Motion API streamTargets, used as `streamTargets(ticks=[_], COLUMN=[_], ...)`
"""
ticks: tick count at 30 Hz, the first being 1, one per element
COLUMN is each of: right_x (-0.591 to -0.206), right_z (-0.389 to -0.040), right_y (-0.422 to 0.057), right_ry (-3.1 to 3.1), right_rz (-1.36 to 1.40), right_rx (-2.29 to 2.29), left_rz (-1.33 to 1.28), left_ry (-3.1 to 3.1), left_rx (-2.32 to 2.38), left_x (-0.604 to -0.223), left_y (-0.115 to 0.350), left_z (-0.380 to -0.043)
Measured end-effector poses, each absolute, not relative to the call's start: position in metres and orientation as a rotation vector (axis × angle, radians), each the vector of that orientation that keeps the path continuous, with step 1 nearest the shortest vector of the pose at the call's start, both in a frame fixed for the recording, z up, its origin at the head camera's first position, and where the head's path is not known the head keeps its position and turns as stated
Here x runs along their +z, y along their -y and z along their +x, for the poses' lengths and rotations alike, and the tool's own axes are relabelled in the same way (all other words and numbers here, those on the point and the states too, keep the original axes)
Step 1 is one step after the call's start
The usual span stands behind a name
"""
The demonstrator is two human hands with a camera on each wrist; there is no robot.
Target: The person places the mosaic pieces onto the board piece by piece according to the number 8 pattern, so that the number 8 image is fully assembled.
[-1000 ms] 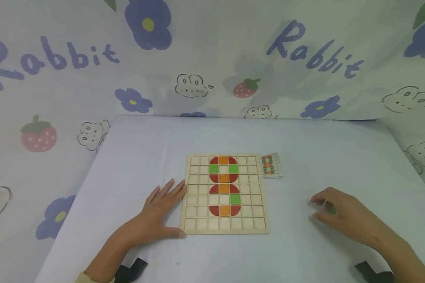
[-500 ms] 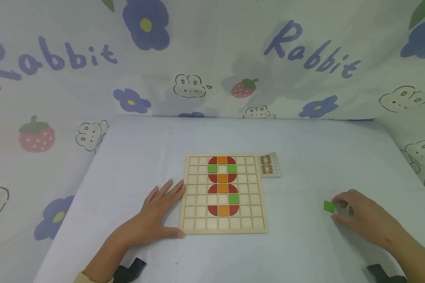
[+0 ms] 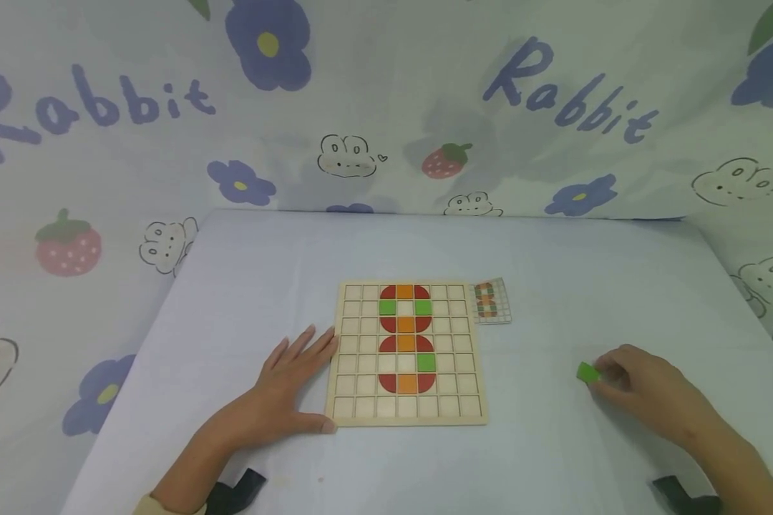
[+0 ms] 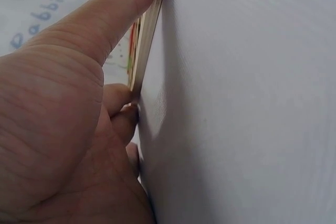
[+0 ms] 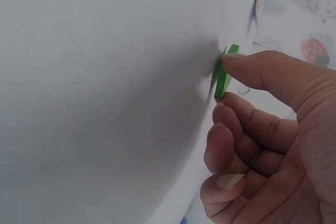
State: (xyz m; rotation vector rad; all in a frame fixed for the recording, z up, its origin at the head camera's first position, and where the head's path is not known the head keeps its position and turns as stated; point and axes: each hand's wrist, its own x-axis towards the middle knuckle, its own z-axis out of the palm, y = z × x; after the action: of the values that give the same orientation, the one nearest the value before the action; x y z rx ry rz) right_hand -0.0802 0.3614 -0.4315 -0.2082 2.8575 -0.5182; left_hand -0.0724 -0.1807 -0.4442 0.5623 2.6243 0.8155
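A wooden grid board (image 3: 367, 408) lies on the white table, with red rounded, orange square and green square tiles set in its middle columns. My left hand (image 3: 273, 404) rests flat at the board's left side, fingers spread and straight, fingertips and thumb touching its edge; the left wrist view shows the thumb against the board's side (image 4: 148, 40). To the right of the board, my right hand (image 3: 647, 393) pinches a green square tile (image 3: 587, 373) between thumb and index finger. In the right wrist view the green tile (image 5: 226, 74) is tilted close to the tabletop, other fingers curled below.
A small pattern card (image 3: 493, 302), printed with a coloured grid, lies against the board's upper right edge. Behind the white table (image 3: 264, 265) hangs a cloth (image 3: 386, 93) printed with flowers, rabbits and strawberries. Dark straps sit at both wrists.
My right hand first moved right, then slightly back left with the green tile, which was mostly hidden by the hand at first. The left hand and the board have stayed put.
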Motion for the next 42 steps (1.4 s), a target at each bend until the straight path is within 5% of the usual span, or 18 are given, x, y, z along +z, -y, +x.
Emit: streamTargets(ticks=[20,42], right_x=[-0.400,-0.409], right_z=[-0.098,-0.132], right_y=[-0.238,-0.112], right_ry=[-2.850,-2.681], right_rz=[-0.616,-0.991], right_rx=[-0.657,-0.418], left_rz=[0.585,0.588], left_ry=[-2.637,-2.633], left_rx=[0.812,0.808], left_x=[-0.444,-0.445], left_y=[0.183,0.183], left_z=[-0.073,-0.073])
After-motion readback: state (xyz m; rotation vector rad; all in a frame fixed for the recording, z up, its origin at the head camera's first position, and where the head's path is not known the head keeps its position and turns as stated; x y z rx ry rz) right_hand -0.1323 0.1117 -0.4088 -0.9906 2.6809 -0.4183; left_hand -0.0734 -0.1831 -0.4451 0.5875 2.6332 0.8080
